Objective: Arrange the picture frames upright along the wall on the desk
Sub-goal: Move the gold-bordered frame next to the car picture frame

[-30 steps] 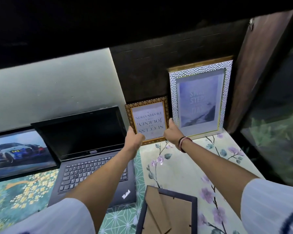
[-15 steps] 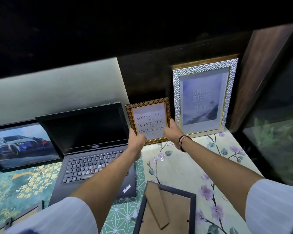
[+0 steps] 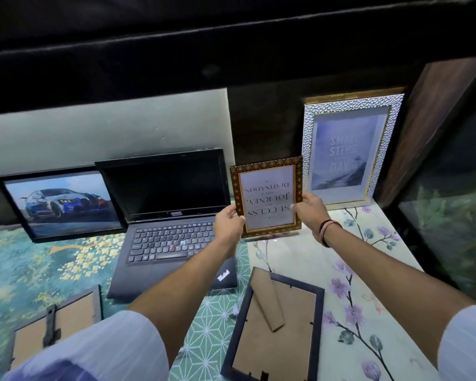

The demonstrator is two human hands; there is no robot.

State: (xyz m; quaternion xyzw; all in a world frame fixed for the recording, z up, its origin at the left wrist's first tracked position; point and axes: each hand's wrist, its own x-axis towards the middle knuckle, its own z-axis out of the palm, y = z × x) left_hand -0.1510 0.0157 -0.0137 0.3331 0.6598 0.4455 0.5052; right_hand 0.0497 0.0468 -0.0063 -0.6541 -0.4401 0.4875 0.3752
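A small gold-patterned frame (image 3: pixel 267 196) with upside-down text is held between both my hands, just above the desk near the dark wall. My left hand (image 3: pixel 227 222) grips its left edge and my right hand (image 3: pixel 311 210) grips its right edge. A tall silver-textured frame (image 3: pixel 349 147) stands upright against the wall at the right. A black-framed car picture (image 3: pixel 61 202) leans on the wall at the left. Two frames lie face down: a dark one (image 3: pixel 275 325) near me and another (image 3: pixel 52 325) at lower left.
An open black laptop (image 3: pixel 171 215) sits between the car picture and the small frame. The desk (image 3: pixel 368 284) has a floral and geometric covering. A dark wooden panel (image 3: pixel 437 127) and glass (image 3: pixel 456 229) bound the right side. A dark shelf hangs overhead.
Both hands have drawn the small gold frame away from the wall, toward me and slightly up. The view has shifted, showing more of the desk at the left.
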